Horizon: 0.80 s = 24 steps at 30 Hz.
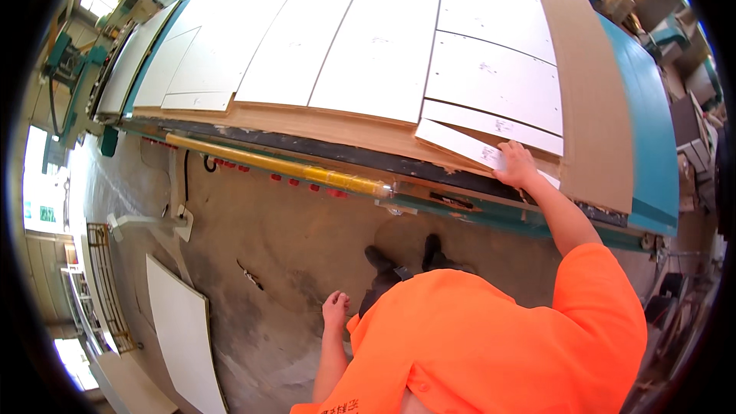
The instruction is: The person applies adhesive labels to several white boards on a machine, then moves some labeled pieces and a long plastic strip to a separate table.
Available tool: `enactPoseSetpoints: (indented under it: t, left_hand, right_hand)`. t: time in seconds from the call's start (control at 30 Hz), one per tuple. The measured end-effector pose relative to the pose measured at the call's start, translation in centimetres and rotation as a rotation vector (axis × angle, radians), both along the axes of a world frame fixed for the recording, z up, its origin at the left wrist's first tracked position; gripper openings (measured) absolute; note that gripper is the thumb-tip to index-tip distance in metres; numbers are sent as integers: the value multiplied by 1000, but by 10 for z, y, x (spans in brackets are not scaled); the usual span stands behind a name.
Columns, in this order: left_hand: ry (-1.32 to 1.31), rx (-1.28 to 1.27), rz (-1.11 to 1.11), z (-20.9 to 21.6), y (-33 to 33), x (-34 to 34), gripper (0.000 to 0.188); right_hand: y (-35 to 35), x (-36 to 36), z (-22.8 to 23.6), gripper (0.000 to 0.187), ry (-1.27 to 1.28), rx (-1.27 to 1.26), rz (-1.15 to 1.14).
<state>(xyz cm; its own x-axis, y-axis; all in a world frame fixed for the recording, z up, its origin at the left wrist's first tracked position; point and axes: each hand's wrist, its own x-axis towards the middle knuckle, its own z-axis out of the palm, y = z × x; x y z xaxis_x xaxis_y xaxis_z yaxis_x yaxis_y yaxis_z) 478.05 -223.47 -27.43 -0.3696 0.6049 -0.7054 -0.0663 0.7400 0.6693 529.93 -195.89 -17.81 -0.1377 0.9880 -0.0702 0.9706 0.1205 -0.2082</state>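
Note:
A narrow white board strip (458, 142) lies askew at the near edge of the cutting table, its left end turned away from the neighbouring strip. My right hand (515, 165) grips this strip toward its right end, fingers over the top face; the thumb is partly hidden. Just beyond it, another narrow white strip (498, 119) lies flat beside larger cut white panels (376, 54). Down at my side hangs my left hand (336, 309), its fingers loosely curled with nothing visible in them.
A yellow bar (276, 162) runs along the table's front, with red parts below it. The brown base board (586, 92) and teal table surface (640, 123) extend to the right. A white panel (182, 330) and a small dark tool (250, 276) are on the floor at left.

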Motion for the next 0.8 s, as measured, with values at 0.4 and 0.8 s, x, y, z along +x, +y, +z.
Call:
enactPoseSetpoints:
  t: [0.4,0.8]
  left_hand:
    - [43,-256,84,-9,-79,-34,18]
    - [37,-85,-40,-3,-50,10,20]
  right_hand:
    - [-37,30,8,63,165,45,57]
    - [-8,35,7,43,292,288,172]
